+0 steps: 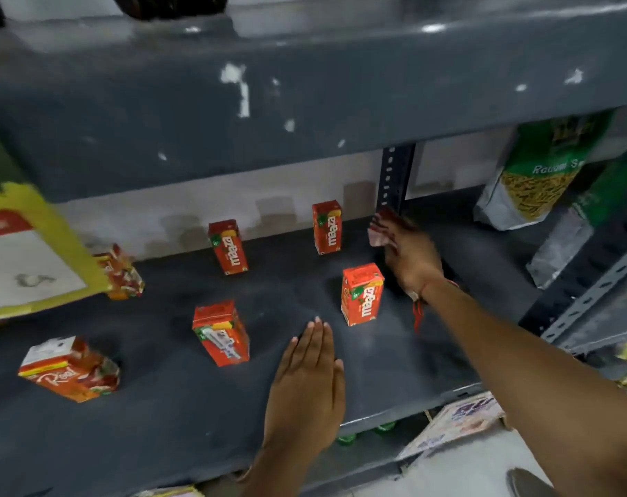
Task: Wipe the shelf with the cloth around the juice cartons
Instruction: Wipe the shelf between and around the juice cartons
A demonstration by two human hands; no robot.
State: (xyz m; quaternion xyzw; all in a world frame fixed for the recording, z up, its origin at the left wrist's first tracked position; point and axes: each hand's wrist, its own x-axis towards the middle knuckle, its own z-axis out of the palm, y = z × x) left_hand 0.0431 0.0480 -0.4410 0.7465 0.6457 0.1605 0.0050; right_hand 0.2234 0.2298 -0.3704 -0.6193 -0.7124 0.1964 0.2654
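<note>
Right of centre in the frame, the right hand reaches to the back of the shelf, fingers closed around a bunched cloth in red and white, pressed near the foot of the perforated upright post; motion blur hides the exact finger placement. Left hand, lower centre, lies flat and palm-down on the shelf, fingers together and straight, holding nothing. Cloth judged soft and limp, light; it will fold into any gap, best kept wadded under the palm so no loose corner drags a carton. Nearest to the cloth hand: front Maaza carton, upright, just beside the wrist, and rear Maaza carton, upright near the back wall. Further left: a middle Maaza carton tilted, a front carton leaning, a Real carton at lower left, and another carton partly behind a yellow card. Cartons judged small, light, easily tipped by a sideways brush; wiping strokes should curve past them, or lift each by its side faces. Snack bags stand at upper right, well apart.
</note>
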